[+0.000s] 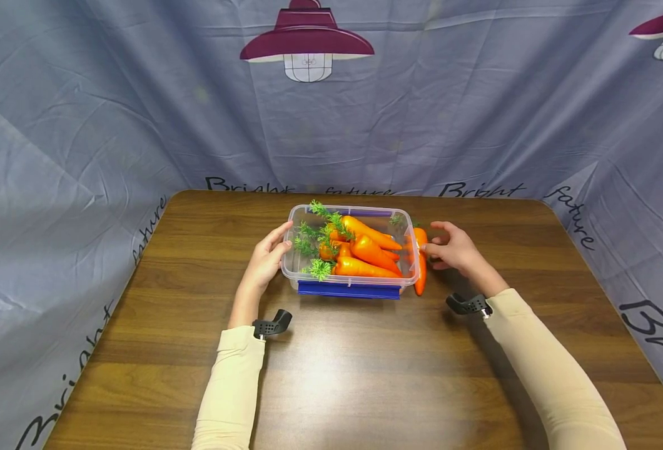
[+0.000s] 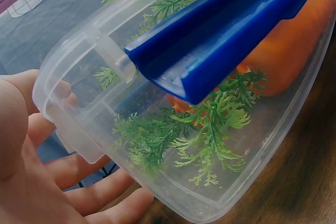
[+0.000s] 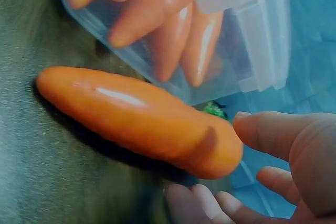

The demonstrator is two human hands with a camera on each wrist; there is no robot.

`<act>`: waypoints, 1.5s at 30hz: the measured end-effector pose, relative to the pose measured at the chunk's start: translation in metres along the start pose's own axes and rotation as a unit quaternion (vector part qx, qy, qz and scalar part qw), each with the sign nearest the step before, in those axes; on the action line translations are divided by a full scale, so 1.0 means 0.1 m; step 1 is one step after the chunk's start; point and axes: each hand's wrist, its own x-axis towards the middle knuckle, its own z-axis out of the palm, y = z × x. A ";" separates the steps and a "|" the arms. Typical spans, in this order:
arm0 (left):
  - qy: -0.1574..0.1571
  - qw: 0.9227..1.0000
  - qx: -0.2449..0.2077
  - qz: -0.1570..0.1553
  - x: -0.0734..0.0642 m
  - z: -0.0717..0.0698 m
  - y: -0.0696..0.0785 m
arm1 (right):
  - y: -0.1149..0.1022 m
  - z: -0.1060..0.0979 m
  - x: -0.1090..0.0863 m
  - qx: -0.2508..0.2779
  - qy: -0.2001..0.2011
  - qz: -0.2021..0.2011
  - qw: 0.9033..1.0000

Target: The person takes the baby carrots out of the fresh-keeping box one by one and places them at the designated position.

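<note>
A clear plastic box point(image 1: 349, 279) with blue side latches point(image 2: 220, 35) stands on the table, holding several orange toy carrots point(image 1: 365, 269) with green leafy tops. My left hand point(image 1: 264, 259) is at the box's left end, its thumb against the rim and its fingers spread along the outside of the wall. Just outside the right end lies a single carrot point(image 3: 142, 121), its thick end toward the back. Beside that carrot, my right hand point(image 1: 452, 250) has thumb and fingers parted, with the thumb tip right at the carrot's thick end.
The brown wooden table point(image 1: 331, 375) reaches back to a grey-blue curtain point(image 1: 399, 125) printed with lamps and lettering. The curtain also hangs along both sides. Black wrist mounts point(image 1: 275, 323) stick out from the cream sleeves point(image 1: 227, 387).
</note>
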 end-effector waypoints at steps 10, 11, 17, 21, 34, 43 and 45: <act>0.001 1.000 -0.003 -0.002 0.01 0.00 -0.02 | -0.25 -0.18 -0.09 -0.033 0.030 -0.074 0.996; 0.000 1.000 -0.003 -0.001 0.01 0.00 -0.01 | -0.29 -0.18 -0.10 -0.040 0.034 -0.086 0.995; 0.000 1.000 -0.011 0.001 -0.01 0.00 0.01 | -0.51 -0.14 -0.13 -0.079 0.042 -0.160 0.983; 0.001 1.000 -0.012 0.001 -0.01 0.00 0.01 | -0.64 -0.04 -0.15 -0.096 0.029 -0.189 0.977; 0.002 1.000 -0.014 -0.003 0.02 0.00 -0.02 | -0.87 0.21 -0.13 -0.149 -0.013 -0.204 0.968; -0.001 1.000 -0.012 -0.002 0.00 0.00 0.00 | -0.89 0.36 -0.10 -0.156 -0.069 -0.218 0.961; 0.000 1.000 -0.011 -0.003 0.00 0.00 0.01 | -0.89 0.40 -0.10 -0.164 -0.080 -0.225 0.957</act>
